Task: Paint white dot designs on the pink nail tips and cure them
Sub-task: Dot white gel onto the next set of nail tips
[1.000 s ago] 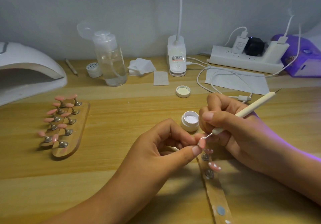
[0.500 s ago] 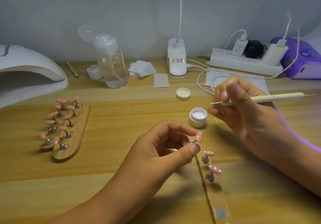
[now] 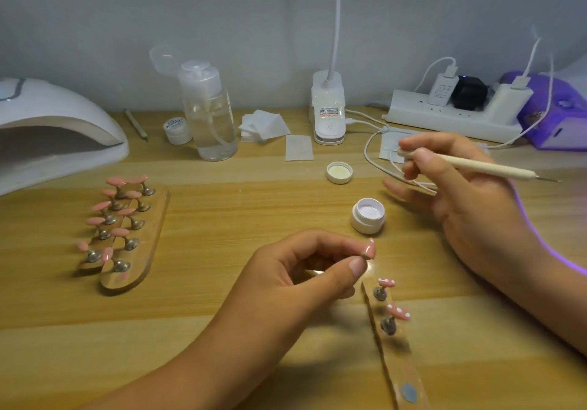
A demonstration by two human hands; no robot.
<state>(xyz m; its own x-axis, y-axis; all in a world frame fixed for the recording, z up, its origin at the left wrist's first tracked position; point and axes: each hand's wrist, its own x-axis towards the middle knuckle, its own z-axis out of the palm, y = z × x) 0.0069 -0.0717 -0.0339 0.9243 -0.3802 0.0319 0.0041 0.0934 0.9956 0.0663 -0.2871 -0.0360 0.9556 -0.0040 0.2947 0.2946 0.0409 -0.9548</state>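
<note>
Head view: the left hand [image 3: 301, 273] pinches a pink tip [image 3: 368, 250] between thumb and forefinger. Just below this pinch, two dotted tips [image 3: 386, 282] stand on a strip [image 3: 392, 360]. Just above it sits an open jar [image 3: 368, 215]. The right hand [image 3: 470, 199] grips a pen [image 3: 482, 167], up and right of the pinch, clear of the tip. Well left of both grips, plain tips [image 3: 120, 206] fill a board [image 3: 149, 250].

Pink nail tips [image 3: 398, 311] with white dots; white jar [image 3: 368, 215]
</note>
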